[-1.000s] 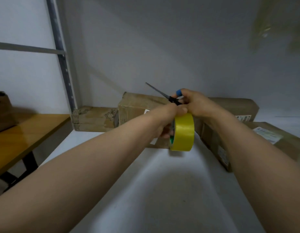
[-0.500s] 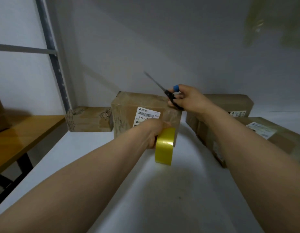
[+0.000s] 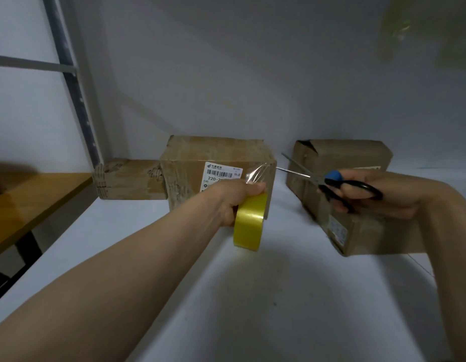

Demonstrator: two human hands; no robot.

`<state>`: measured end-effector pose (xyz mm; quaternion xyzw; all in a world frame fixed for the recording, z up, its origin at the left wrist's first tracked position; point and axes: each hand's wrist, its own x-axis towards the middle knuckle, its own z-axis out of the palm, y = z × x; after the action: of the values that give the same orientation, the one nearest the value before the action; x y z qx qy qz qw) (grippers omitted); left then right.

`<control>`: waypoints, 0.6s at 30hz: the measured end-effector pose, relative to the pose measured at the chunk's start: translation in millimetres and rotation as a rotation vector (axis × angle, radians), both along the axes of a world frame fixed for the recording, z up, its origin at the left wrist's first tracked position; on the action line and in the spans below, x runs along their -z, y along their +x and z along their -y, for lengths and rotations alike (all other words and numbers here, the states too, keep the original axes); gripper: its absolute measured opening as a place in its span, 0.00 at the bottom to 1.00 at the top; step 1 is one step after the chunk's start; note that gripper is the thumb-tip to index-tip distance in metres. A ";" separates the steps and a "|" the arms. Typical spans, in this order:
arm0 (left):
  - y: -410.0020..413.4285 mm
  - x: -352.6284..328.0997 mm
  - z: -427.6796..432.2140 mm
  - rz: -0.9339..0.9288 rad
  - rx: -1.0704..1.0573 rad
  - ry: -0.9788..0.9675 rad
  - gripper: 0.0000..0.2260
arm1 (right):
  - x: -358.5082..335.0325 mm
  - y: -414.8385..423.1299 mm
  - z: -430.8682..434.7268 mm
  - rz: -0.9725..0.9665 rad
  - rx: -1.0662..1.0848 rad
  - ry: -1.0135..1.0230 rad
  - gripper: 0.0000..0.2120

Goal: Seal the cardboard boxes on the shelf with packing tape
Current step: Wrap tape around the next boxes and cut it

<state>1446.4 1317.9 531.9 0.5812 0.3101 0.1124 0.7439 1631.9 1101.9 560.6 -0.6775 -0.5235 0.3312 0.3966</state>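
**Hands.** The left hand (image 3: 232,201) is clamped around the tape roll (image 3: 249,223), which stands on edge low over the shelf (image 3: 252,296). Whether the roll touches the surface cannot be told. The right hand (image 3: 399,198) grips the scissors (image 3: 315,178) through the black loops (a blue band sits near the pivot). The blades stand apart and point left.

**Tape.** A clear strip (image 3: 258,173) runs from the top of the roll up to the front right vertical edge of the middle box (image 3: 216,152). It is wrinkled at that corner and overlaps the right end of the white label (image 3: 221,173). The lower scissor tip lies just beside the same edge, and contact with the strip cannot be confirmed.

**Boxes.** The middle box stands near the back wall. A smaller box (image 3: 127,178) butts against its left side, below the metal upright (image 3: 72,82). To the right sit two more: a rear box (image 3: 344,155) with a flap lifted at its top left corner, and a front box (image 3: 370,236) lying partly under the right hand.

**Clearance.** A narrow lane separates the middle box from the right pair, and the blades occupy its upper part. In front of all the boxes the shelf surface lies open and wide. A wooden table (image 3: 31,205) sits beyond the shelf's left edge.
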 end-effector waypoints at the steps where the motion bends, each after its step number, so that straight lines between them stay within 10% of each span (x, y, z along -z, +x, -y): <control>1: -0.9 -0.1 -1.0 -0.006 0.003 0.002 0.11 | -3.3 2.5 0.6 0.052 -0.005 -0.035 0.25; 18: -3.5 -2.0 -6.6 -0.056 0.046 0.069 0.14 | -17.4 0.8 -60.1 0.113 -0.092 -0.158 0.34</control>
<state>1442.9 1324.5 533.9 0.6165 0.3133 0.0898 0.7167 1632.7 1162.0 578.0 -0.6996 -0.5478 0.3506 0.2961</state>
